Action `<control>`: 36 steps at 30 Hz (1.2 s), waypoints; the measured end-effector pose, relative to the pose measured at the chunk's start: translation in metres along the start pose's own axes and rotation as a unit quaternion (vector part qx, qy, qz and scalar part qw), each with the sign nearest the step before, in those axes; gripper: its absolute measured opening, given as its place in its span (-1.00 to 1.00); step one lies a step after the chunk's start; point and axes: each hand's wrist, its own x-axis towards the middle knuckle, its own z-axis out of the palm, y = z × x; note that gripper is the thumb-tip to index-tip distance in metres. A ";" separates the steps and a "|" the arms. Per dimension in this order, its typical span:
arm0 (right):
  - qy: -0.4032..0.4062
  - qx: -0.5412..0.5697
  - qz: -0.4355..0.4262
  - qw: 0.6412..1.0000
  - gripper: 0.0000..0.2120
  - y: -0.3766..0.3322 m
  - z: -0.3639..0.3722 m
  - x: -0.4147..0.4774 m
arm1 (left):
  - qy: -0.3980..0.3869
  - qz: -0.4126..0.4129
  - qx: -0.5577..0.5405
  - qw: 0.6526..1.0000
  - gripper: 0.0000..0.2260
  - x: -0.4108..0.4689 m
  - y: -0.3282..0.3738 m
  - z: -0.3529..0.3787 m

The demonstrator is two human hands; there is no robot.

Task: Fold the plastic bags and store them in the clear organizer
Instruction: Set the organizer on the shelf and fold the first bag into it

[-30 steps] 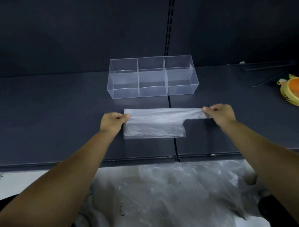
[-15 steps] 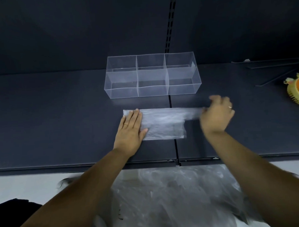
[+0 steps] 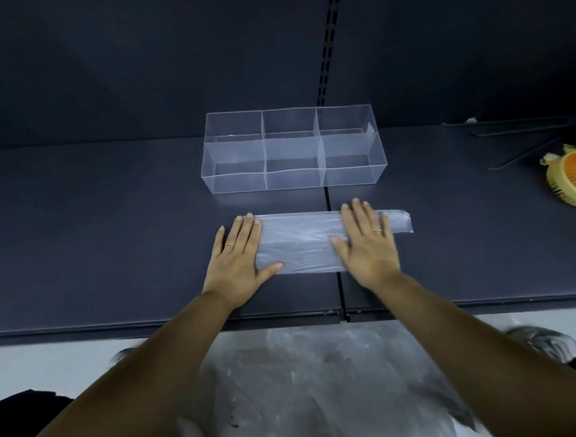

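bag (image 3: 301, 244) flat, long axis left-right, handle end right | my left hand (image 3: 240, 253) flat on its left end | my right hand (image 3: 367, 244) flat pressing right part | organizer (image 3: 293, 178) behind, apart

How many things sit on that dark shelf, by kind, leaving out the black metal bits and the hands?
Clear organizer: 1
Flattened plastic bag: 1
Orange and yellow fan: 1
Total: 3
The heap of bags lower down is too jumbled to count.
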 end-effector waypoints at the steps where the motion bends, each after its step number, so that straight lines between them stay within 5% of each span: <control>1: 0.002 0.000 0.018 1.000 -0.35 0.012 -0.004 -0.002 | -0.004 -0.007 0.004 1.000 -0.11 -0.002 -0.005 0.000; 5: 0.083 0.032 0.004 0.996 -0.37 0.033 -0.022 -0.026 | 0.005 -0.018 0.005 1.000 -0.10 -0.013 -0.010 -0.011; 10: 0.066 0.103 -0.124 0.985 -0.73 0.016 -0.025 -0.060 | 0.039 0.114 -0.057 0.991 -0.27 -0.019 0.038 -0.027; 13: 0.072 0.128 -0.084 0.986 -0.96 0.005 -0.031 -0.053 | -0.003 0.126 -0.093 0.988 -0.29 -0.017 0.062 -0.024; 18: 0.011 0.220 -0.056 0.974 -0.90 0.001 -0.042 -0.049 | -0.025 0.060 -0.087 0.994 -0.32 -0.016 0.074 -0.019; 21: -0.033 0.281 -0.028 0.959 -0.87 0.015 -0.055 -0.060 | 0.036 0.065 -0.069 0.995 -0.52 -0.021 0.074 -0.024; 24: -0.009 0.194 -0.034 0.980 -0.96 0.026 -0.062 -0.074 | 0.135 0.094 -0.060 0.985 -0.55 -0.031 0.075 -0.028; 27: 0.016 0.089 -0.069 0.994 -0.29 0.010 -0.061 -0.087 | 0.130 0.090 -0.034 0.987 -0.53 -0.041 0.083 -0.030; 29: -0.003 0.019 -0.146 0.989 -0.14 -0.011 -0.051 -0.091 | 0.118 0.089 -0.018 0.989 -0.53 -0.047 0.087 -0.030; 32: -0.015 0.010 -0.145 0.989 -0.40 -0.031 -0.032 -0.095 | 0.128 0.085 -0.033 0.988 -0.64 -0.053 0.089 -0.034; 36: 0.112 0.147 -0.060 0.981 -0.82 -0.021 -0.028 -0.099 | 0.080 0.044 -0.102 0.991 -0.94 -0.052 0.067 -0.041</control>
